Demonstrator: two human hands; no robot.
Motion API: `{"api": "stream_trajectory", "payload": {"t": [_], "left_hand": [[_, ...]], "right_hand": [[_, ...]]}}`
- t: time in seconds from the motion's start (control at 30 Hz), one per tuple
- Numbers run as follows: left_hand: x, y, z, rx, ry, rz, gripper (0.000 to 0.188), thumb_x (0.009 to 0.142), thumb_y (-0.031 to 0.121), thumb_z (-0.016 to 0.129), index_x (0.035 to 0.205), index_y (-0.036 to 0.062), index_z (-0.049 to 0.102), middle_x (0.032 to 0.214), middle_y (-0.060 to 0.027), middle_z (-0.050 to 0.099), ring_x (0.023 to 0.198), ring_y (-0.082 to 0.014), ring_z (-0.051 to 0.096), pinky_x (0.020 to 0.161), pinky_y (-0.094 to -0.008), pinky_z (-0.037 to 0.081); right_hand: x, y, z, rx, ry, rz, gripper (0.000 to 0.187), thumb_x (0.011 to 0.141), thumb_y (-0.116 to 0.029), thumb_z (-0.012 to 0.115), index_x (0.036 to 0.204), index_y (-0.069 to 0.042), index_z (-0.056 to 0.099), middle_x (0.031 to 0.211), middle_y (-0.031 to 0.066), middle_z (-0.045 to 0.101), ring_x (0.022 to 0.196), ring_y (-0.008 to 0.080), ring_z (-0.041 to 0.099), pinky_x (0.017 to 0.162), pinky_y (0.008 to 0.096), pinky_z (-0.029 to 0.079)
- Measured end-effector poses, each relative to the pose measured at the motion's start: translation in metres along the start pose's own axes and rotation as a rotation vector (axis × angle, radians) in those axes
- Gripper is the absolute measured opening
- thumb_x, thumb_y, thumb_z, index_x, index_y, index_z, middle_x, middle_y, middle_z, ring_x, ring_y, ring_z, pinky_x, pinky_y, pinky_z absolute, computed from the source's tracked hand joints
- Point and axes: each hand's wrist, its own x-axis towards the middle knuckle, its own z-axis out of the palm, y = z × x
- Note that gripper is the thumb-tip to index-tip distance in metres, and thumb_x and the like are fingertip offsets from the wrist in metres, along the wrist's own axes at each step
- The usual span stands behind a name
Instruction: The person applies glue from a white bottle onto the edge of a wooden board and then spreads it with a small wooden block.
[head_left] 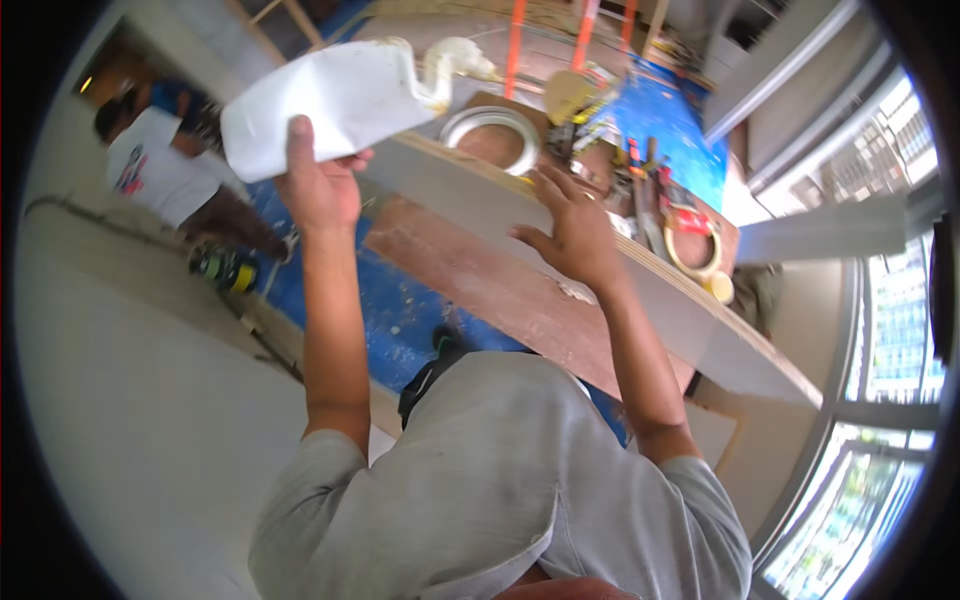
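A white plastic jug [325,100] with a handle is held tipped on its side, its neck pointing right and smeared with yellowish residue. My left hand [325,190] grips its near side, thumb over the front and fingers underneath. Over the edge of a long pale panel [460,195], my right hand [578,232] has its fingers apart and holds nothing. Whether its fingertips touch the bench top cannot be made out. Just beyond that hand lie a white ring-shaped roll [448,132] and several hand tools [645,195].
A yellowish tape roll [715,258] lies farther right along the bench. Blue sheeting [385,340] covers the floor, with a reddish board [470,275] below the panel. At the left, another person [165,165] bends near a dark green power tool [222,268]. Orange posts [515,50] stand beyond; windows are at right.
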Motion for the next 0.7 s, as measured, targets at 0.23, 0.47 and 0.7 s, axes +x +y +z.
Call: {"api": "stream_trajectory", "payload": {"t": [0.23, 0.47, 0.7], "left_hand": [[0.039, 0.056, -0.154, -0.312, 0.332, -0.239, 0.036, 0.101, 0.04, 0.068, 0.12, 0.0093, 0.064, 0.098, -0.0065, 0.071, 0.061, -0.0177, 0.056, 0.045, -0.0235, 0.044], [0.039, 0.045, -0.189, -0.199, 0.496, -0.128, 0.041, 0.1, 0.043, 0.069, 0.121, 0.0085, 0.063, 0.095, -0.0063, 0.071, 0.062, -0.0193, 0.058, 0.049, -0.0278, 0.045], [0.106, 0.078, -0.182, 0.309, 0.314, 0.146, 0.051, 0.094, 0.03, 0.079, 0.129, -0.0023, 0.059, 0.108, -0.012, 0.072, 0.078, -0.0204, 0.07, 0.047, -0.0297, 0.048]], "right_hand": [[0.012, -0.026, 0.01, -0.246, 0.01, 0.018, 0.064, 0.088, -0.035, 0.078, 0.144, -0.01, 0.058, 0.129, 0.0131, 0.067, 0.109, 0.0366, 0.069, 0.089, 0.0482, 0.056], [0.013, -0.029, 0.009, -0.243, 0.049, 0.006, 0.065, 0.082, -0.03, 0.082, 0.14, -0.009, 0.061, 0.122, 0.013, 0.07, 0.101, 0.0346, 0.071, 0.086, 0.0461, 0.056], [0.006, -0.044, 0.011, -0.245, 0.028, 0.062, 0.063, 0.084, -0.029, 0.081, 0.14, -0.01, 0.062, 0.119, 0.0125, 0.07, 0.101, 0.0345, 0.071, 0.086, 0.0464, 0.055]]}}
